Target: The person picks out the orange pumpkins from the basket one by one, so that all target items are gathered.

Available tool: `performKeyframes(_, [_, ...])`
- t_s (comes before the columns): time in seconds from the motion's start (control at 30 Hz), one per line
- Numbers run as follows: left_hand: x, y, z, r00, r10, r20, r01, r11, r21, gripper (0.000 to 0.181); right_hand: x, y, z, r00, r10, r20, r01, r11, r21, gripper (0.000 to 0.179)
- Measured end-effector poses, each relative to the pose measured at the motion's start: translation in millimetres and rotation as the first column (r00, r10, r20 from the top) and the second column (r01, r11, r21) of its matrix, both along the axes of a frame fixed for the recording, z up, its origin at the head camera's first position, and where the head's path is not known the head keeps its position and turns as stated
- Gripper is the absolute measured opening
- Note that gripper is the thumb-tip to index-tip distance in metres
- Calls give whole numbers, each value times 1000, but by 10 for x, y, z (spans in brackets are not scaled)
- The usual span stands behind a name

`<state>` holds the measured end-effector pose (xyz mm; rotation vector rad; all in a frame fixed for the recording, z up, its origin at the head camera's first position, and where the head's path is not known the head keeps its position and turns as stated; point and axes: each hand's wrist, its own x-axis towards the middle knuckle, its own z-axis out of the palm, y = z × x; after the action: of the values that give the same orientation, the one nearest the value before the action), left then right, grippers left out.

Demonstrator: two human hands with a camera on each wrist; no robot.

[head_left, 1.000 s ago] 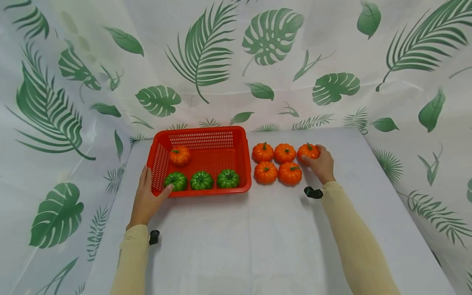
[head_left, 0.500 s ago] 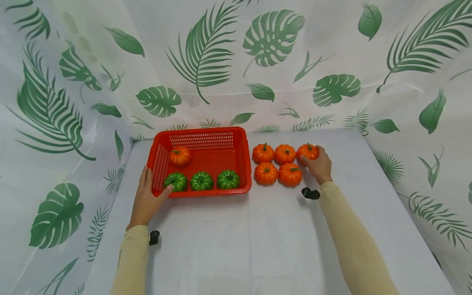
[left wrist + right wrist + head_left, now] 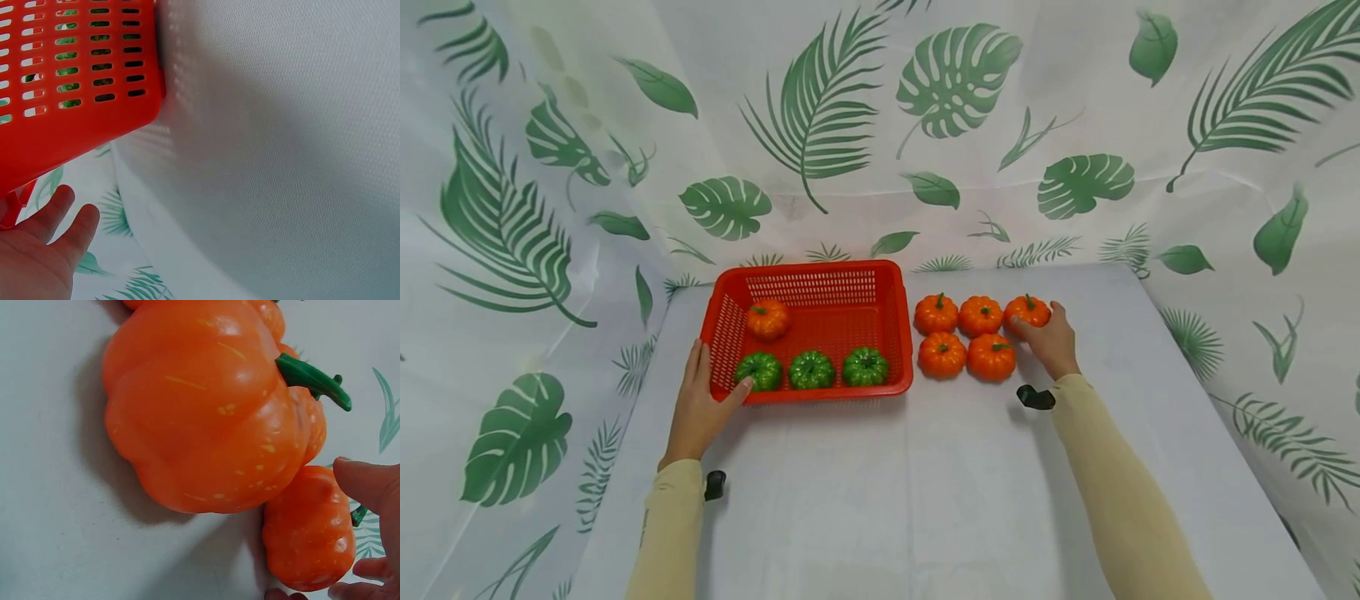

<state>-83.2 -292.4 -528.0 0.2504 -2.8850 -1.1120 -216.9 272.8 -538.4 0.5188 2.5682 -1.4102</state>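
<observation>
My left hand (image 3: 697,410) rests at the near left corner of a red plastic basket (image 3: 898,333). Its thumb lies over the front rim, while straight fingers (image 3: 78,228) lie along the outside of the left wall. Inside are one orange pumpkin (image 3: 767,319) and three green pumpkins (image 3: 812,369) along the front. To the right of the basket, my right hand (image 3: 1051,340) grips an orange pumpkin (image 3: 1027,310) at the right end of the back row, thumb on the near side and fingers round the right side. That pumpkin (image 3: 306,534) still sits on the table.
Several other orange pumpkins (image 3: 942,355) stand close together between the basket and my right hand. The white table (image 3: 880,492) spreads out in front. A leaf-printed curtain (image 3: 850,125) encloses the back and sides.
</observation>
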Motion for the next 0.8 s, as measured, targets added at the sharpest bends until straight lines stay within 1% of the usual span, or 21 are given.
performKeyframes(0.2, [10,0,4,1000,-8,-6,9,1000,12,109,30,2,32,997,31,-72,-31,999,11,94])
performKeyframes(0.37, [16,3,17,1000,-8,1,8,1000,15,110,20,-8,62,995,47,-93,-47,999,11,93])
performKeyframes(0.47, [18,-2,19,1000,-6,5,6,1000,13,110,3,-30,101,991,55,-122,-53,998,19,93])
performKeyframes(0.6, [17,-6,14,1000,-8,1,8,1000,9,109,-44,-80,174,984,71,-166,-67,997,26,94])
performKeyframes(0.8, [9,-11,0,1000,-10,-11,10,1000,17,109,-105,-241,340,978,89,-189,-84,996,36,96])
